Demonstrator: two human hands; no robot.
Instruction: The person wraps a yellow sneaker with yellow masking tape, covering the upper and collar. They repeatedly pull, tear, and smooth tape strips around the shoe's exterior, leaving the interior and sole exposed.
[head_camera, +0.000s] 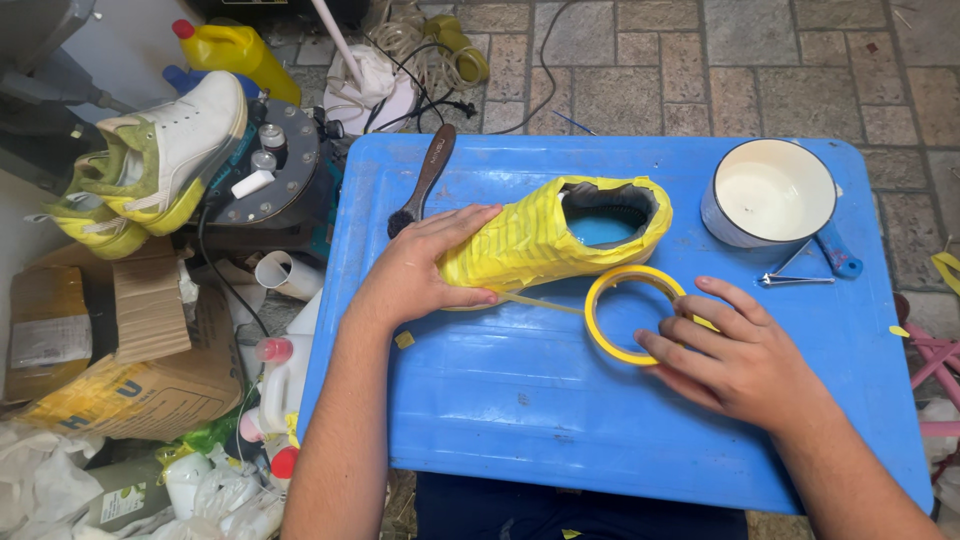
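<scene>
A shoe wrapped all over in yellow masking tape (555, 235) lies on its side on the blue plastic table (520, 400), its opening facing up. My left hand (425, 265) rests over the toe end and grips it. A thin strip of tape runs from the shoe to a yellow tape roll (603, 325) lying flat on the table. My right hand (735, 350) holds the roll's right side with fingertips on its rim.
A white enamel pot with a blue handle (770, 190) stands at the table's back right, small metal clippers (795, 278) beside it. A dark brush (425, 175) lies at the back left. Left of the table are white-and-green sneakers (165, 150), cardboard boxes (120, 350), bottles and bags.
</scene>
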